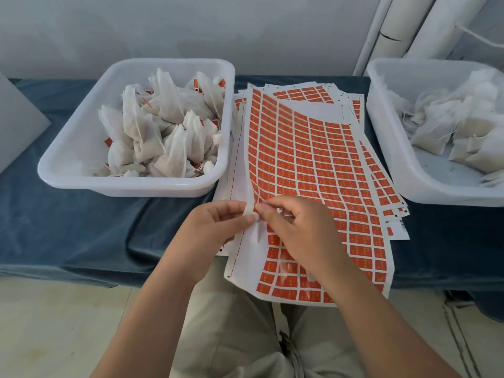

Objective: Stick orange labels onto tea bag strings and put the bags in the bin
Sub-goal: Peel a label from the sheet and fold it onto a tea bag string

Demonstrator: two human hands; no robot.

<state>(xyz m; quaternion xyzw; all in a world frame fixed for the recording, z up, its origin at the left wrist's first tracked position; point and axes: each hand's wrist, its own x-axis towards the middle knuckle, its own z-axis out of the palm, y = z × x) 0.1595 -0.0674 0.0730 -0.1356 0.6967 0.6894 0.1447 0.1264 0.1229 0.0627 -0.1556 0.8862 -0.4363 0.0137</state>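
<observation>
Both hands are busy at the near left edge of the top label sheet (313, 165) in the head view. The left hand (218, 225) and the right hand (297, 230) each pinch a narrow white strip (249, 209) between thumb and fingertip, with the other fingers loosely curled. It looks like the sheet's blank margin being peeled up, but that's a guess. Neither hand holds a tea bag.

That sheet lies on a stack of sheets (300, 92) on the blue-draped table (81, 227), and its near end hangs over the table edge toward the person's lap. The left bin (131, 186) holds tea bags (152, 132) with orange tags showing among them, so it's probably the done pile. The right bin (436, 199) holds plain bags (450, 124) with loose strings and no orange in sight.

Handling-wise, the orange labels (327, 186) are tiny, thin and sticky, so they'll likely curl and grab skin. They're best lifted by a corner with a fingernail. The bags look light, soft and easy to tear. For labelling, the string end is the place to hold. For the drop into the bin, a gentle pinch on the bag body should do.
</observation>
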